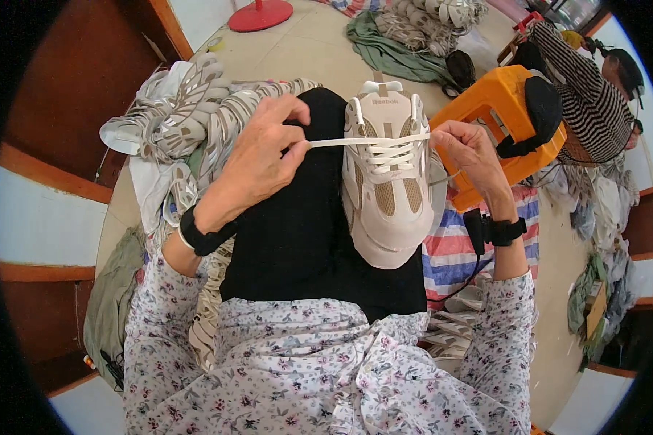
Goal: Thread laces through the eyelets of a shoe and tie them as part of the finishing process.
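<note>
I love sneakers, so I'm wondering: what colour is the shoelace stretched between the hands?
The shoelace is off-white; it shows in the head view.

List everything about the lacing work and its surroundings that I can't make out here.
All in the head view:
- Underside of the shoe: hidden by its own upper, facing away from the camera.
- The part of the lace inside the right hand: covered by the fingers.
- Top of the red stand: cut off by the upper edge.

PLACE: small shoe workshop | heaps of shoe uppers | part-laced sneaker | tiled floor | another person
</note>
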A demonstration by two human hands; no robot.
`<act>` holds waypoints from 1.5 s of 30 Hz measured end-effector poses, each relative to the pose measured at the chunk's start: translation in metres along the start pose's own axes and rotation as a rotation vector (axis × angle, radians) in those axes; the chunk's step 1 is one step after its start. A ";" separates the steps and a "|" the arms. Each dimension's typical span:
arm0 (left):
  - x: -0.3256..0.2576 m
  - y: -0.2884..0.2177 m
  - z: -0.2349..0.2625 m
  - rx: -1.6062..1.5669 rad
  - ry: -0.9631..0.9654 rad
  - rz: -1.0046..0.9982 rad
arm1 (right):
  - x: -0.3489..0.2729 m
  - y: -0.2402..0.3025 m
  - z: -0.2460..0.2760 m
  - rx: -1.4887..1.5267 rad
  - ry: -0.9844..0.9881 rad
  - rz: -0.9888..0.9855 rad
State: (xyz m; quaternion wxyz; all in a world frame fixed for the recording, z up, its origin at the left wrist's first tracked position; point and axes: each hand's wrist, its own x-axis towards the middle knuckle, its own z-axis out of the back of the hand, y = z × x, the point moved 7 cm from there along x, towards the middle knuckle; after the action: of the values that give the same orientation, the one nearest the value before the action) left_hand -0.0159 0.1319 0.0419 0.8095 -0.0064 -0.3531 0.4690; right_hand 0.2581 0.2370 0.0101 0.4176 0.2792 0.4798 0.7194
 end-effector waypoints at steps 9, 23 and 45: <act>-0.105 0.135 0.049 -1.451 -0.343 0.842 | -0.027 -0.069 0.039 -0.434 -0.035 0.198; -0.245 0.248 0.332 -1.690 -0.986 0.510 | -0.152 -0.218 0.199 0.869 -0.577 -0.055; -0.003 0.064 -0.043 -0.956 0.020 0.707 | -0.113 -0.094 0.074 0.304 -0.521 -0.090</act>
State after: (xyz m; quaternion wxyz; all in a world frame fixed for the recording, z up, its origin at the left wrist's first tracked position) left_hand -0.0399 0.1792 -0.0140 0.5148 -0.4917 -0.4939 0.4992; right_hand 0.4043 0.1910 -0.0485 0.5115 0.4920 0.4707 0.5241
